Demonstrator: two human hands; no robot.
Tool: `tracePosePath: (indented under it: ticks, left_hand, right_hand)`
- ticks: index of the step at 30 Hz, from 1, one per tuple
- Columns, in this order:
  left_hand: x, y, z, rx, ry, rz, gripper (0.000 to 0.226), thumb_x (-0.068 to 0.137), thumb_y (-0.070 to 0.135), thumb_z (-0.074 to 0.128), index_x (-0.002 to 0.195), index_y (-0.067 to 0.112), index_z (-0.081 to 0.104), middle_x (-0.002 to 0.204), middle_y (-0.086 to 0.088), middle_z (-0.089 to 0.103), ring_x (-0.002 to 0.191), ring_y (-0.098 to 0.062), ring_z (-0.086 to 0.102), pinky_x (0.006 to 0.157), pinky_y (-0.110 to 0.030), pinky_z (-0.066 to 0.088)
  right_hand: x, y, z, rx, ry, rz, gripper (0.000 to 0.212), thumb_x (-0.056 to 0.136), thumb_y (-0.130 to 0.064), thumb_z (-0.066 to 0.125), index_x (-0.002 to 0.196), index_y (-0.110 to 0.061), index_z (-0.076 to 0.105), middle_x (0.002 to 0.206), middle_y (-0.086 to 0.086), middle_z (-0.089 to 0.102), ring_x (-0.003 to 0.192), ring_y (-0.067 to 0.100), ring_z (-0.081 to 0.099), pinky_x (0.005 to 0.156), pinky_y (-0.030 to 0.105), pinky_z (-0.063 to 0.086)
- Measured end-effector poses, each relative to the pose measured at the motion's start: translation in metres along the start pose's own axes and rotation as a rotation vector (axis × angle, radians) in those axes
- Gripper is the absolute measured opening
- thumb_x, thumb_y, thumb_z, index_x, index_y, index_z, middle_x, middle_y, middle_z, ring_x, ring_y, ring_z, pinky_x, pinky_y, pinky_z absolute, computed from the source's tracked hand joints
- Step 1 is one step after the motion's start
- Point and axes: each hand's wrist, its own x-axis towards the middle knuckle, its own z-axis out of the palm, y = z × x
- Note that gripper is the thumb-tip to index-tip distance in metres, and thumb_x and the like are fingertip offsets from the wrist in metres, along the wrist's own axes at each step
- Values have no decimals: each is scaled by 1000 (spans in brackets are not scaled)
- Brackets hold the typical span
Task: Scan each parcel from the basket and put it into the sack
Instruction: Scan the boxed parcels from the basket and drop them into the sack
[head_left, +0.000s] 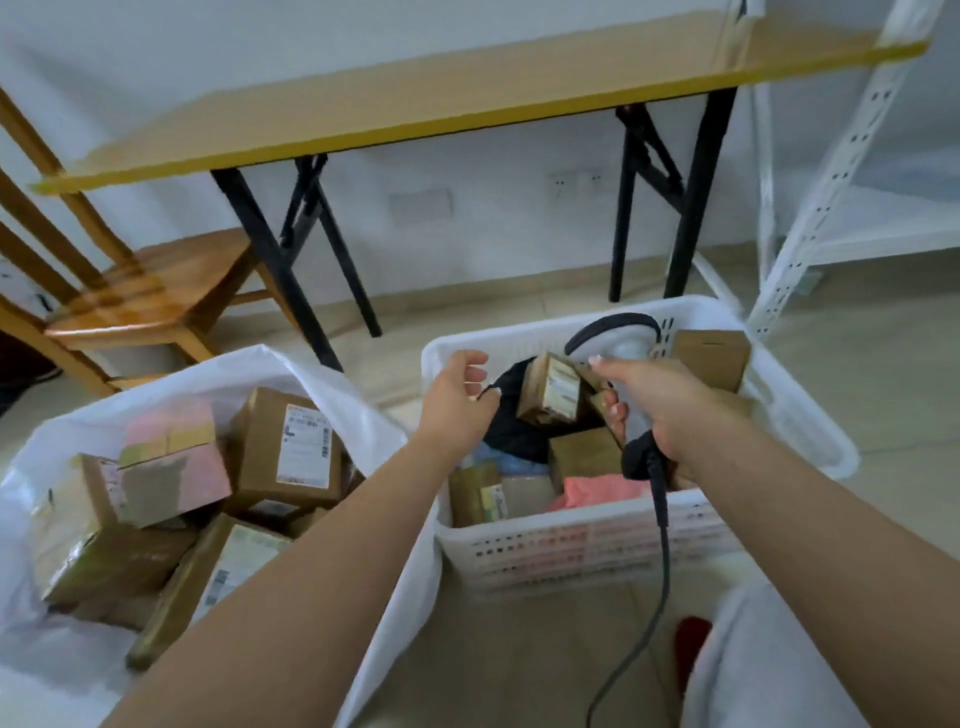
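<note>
A white plastic basket (587, 540) at the centre right holds several parcels: cardboard boxes, a black bag (511, 431) and a pink packet (597, 491). My right hand (670, 410) grips the handle of a grey barcode scanner (615, 335), whose head hangs over the basket. A small labelled cardboard box (550, 392) sits tilted just in front of the scanner, against my right fingers. My left hand (457, 400) hovers over the basket's left side with fingers loosely curled, holding nothing, beside the black bag's edge. At the left, the white sack (332, 384) stands open with several boxes inside.
A folding table (415, 109) with black legs stands behind the basket and sack. A wooden chair (150, 296) is at the far left and a white metal shelf frame (831, 208) at the far right. The scanner's cable (657, 587) hangs down in front of the basket.
</note>
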Motion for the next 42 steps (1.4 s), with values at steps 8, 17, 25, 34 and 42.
tracePosePath:
  ticks: [8, 17, 25, 34, 42]
  left_hand:
    - [63, 17, 117, 119, -199, 31, 42, 90, 4, 64, 128, 12, 50, 104, -4, 55, 93, -18, 56, 80, -20, 49]
    - [158, -19, 224, 96, -220, -246, 39, 90, 28, 68, 123, 14, 50, 106, 0, 56, 89, -18, 58, 69, -30, 53]
    - [251, -30, 297, 157, -142, -568, 98, 68, 76, 60, 141, 13, 44, 130, -10, 54, 111, -32, 55, 94, -47, 51]
    - [323, -86, 335, -37, -169, -754, 146, 13, 79, 79, 140, 17, 42, 118, -12, 63, 99, -38, 65, 81, -51, 55]
    - [257, -46, 286, -93, -252, -616, 111, 41, 71, 84, 126, 11, 48, 110, -3, 64, 97, -23, 66, 87, -42, 58]
  right_hand:
    - [88, 14, -108, 83, 174, 37, 47, 60, -49, 77, 84, -17, 52, 61, 3, 50, 46, 16, 46, 52, 29, 43]
    - [184, 38, -137, 248, 303, 68, 40, 80, -43, 73, 65, -16, 47, 41, -4, 46, 36, 12, 43, 52, 26, 39]
    - [209, 44, -141, 270, 275, -14, 25, 90, -22, 68, 76, -7, 54, 60, 7, 49, 46, 15, 45, 47, 26, 38]
    - [234, 45, -148, 188, 372, -87, 26, 90, -16, 66, 71, -7, 51, 63, 15, 45, 44, 19, 39, 45, 30, 33]
    - [226, 39, -137, 88, 335, -42, 28, 91, -21, 64, 66, -13, 53, 57, 4, 51, 46, 16, 48, 51, 28, 42]
